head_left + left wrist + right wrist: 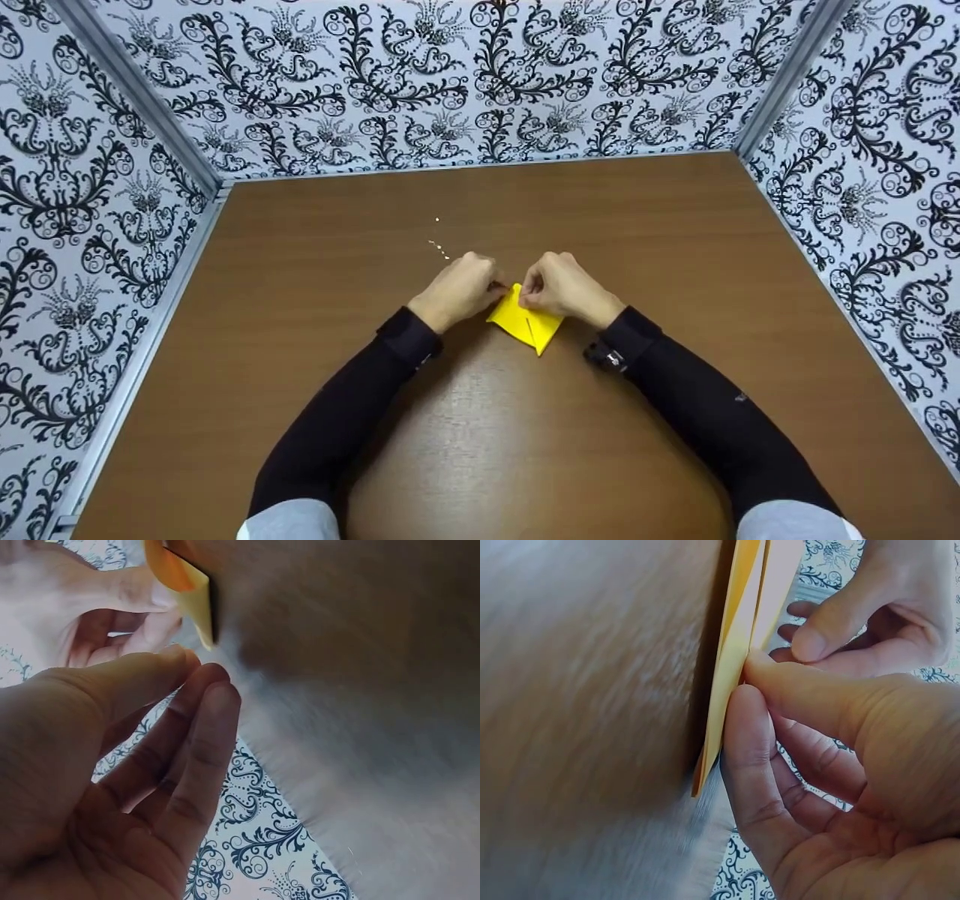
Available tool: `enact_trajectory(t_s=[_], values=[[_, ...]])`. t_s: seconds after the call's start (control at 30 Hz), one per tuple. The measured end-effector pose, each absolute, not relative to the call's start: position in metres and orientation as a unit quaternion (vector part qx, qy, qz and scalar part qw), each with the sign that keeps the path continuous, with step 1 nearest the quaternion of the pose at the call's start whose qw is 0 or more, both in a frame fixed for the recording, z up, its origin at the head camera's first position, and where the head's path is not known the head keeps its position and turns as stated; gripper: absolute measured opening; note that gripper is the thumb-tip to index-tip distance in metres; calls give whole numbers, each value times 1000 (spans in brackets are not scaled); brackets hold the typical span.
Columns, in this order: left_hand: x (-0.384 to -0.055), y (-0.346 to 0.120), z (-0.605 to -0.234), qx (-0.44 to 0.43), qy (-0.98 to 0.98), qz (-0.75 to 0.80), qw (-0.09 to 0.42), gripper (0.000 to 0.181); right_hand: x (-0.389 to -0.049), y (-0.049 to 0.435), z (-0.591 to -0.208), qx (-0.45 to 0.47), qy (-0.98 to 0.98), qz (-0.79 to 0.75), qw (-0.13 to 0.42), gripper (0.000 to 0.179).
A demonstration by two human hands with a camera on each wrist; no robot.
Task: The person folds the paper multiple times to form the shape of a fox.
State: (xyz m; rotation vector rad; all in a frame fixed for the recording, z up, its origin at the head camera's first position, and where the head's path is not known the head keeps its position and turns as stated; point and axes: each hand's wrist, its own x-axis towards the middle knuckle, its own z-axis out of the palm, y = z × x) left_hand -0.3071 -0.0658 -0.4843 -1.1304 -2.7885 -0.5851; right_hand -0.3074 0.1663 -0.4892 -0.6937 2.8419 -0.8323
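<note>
A folded piece of yellow paper lies on the wooden table, one corner toward the person and a dark slit line running near that corner. My right hand pinches its layers at the far right side between thumb and forefinger. In the right wrist view the folded layers of the yellow paper stand slightly apart above those fingertips. At the paper's far left edge is my left hand. Seen from its own wrist, the left hand brings thumb and fingertips together beside the paper's tip; I cannot tell if they grip it.
The brown wooden table is walled by panels with black floral patterns and grey metal edging. Small white specks show on the tabletop beyond the left hand. Dark sleeves cover both forearms, and a small black device hangs at the right wrist.
</note>
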Motion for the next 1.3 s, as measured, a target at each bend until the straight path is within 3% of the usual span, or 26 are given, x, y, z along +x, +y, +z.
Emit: enact_trajectory(t_s=[0.53,1.3], values=[[-311,-61,-488,-386,-904,-181,35,15,-308,168,-488,-216,934,-278,62,7],[-308,-62,-491,-443,-879,-168,45,24,-307,166,-486,-222,933,-279,53,5]])
